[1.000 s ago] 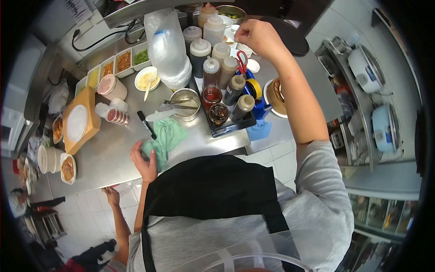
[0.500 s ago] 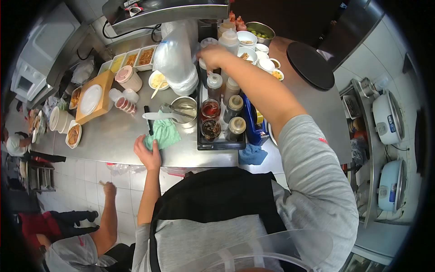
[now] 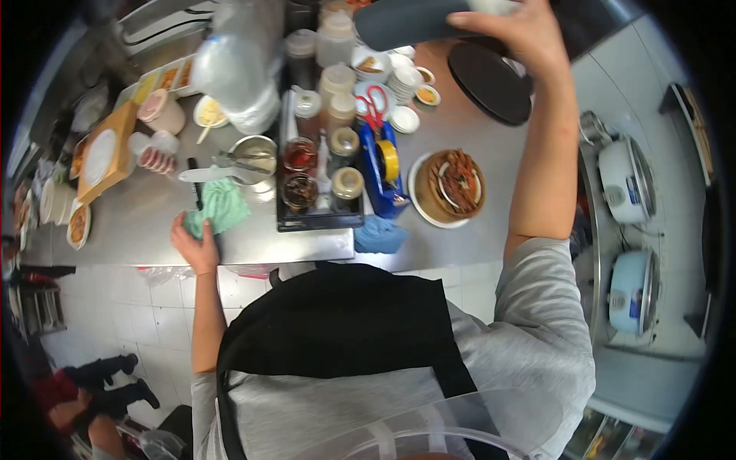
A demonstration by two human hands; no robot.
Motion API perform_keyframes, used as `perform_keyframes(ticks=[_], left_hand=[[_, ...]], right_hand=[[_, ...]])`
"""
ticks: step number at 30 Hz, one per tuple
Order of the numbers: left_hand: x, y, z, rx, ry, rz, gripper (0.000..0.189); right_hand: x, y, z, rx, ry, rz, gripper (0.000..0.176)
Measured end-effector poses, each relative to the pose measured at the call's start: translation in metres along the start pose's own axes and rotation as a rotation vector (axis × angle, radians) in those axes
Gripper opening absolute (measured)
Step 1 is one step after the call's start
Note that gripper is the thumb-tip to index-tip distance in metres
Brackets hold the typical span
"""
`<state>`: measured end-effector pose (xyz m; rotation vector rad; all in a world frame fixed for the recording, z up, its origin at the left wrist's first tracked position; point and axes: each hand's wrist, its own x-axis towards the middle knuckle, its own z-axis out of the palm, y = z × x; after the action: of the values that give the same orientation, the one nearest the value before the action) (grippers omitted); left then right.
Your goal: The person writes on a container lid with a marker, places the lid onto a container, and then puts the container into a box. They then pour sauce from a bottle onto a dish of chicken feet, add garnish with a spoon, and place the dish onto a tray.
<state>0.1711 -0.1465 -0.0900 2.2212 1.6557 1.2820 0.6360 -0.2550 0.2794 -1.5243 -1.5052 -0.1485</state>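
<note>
My right hand (image 3: 533,34) is raised at the top right, gripping a dark, cylindrical bottle (image 3: 410,23) tipped nearly level above the counter. Its far end and part of the grip are cut off by the frame. Below it, a round tan bowl (image 3: 433,201) with brown strips of food stands on a white plate (image 3: 418,215). My left hand (image 3: 197,244) rests at the counter's front edge, fingers and thumb apart, touching the corner of a green cloth (image 3: 224,208). Just beyond the cloth, a white-handled utensil (image 3: 198,175) lies across a metal pot (image 3: 264,149).
A black tray (image 3: 322,222) holds sauce jars and squeeze bottles. Beside it are a blue tape dispenser (image 3: 376,165), red scissors (image 3: 373,107) and a blue cloth (image 3: 381,234). A black round lid (image 3: 491,84) lies at right. Another person's legs (image 3: 115,379) show at lower left.
My right hand has gone from the bottles at the tray to the upper right, now holding the dark bottle. The view has shifted right, showing the bowl of food. My left hand stays by the cloth.
</note>
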Motion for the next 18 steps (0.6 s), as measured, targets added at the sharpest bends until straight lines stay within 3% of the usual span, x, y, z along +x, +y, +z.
perform_keyframes(ticks=[1,2,4,6,8,10,14,18], left_hand=[[0.0,-0.001,0.0,-0.012,-0.001,-0.008,0.055],[-0.001,-0.002,0.0,-0.021,0.001,-0.017,0.056],[-0.001,-0.003,0.0,-0.011,0.0,-0.016,0.057],[-0.002,-0.001,0.0,0.006,-0.002,-0.006,0.058],[-0.001,0.001,-0.001,0.027,-0.008,0.013,0.058],[0.0,0.004,-0.002,0.025,-0.021,0.012,0.058],[0.0,0.003,0.0,0.022,-0.035,0.009,0.059],[0.0,-0.002,0.001,0.047,-0.039,0.033,0.059]], right_hand=[[-0.01,0.004,-0.021,0.153,-0.01,0.198,0.1],[-0.02,0.019,-0.039,0.055,0.085,0.052,0.102],[-0.043,0.072,-0.075,-0.104,0.2,0.102,0.1],[-0.078,0.093,-0.096,-0.436,0.168,0.188,0.105],[-0.12,0.106,-0.096,-0.481,0.161,0.384,0.107],[-0.166,0.145,-0.097,-0.707,0.17,0.442,0.105],[-0.238,0.169,-0.088,-0.686,0.209,0.731,0.105],[-0.291,0.186,-0.069,-0.594,0.409,0.764,0.103]])
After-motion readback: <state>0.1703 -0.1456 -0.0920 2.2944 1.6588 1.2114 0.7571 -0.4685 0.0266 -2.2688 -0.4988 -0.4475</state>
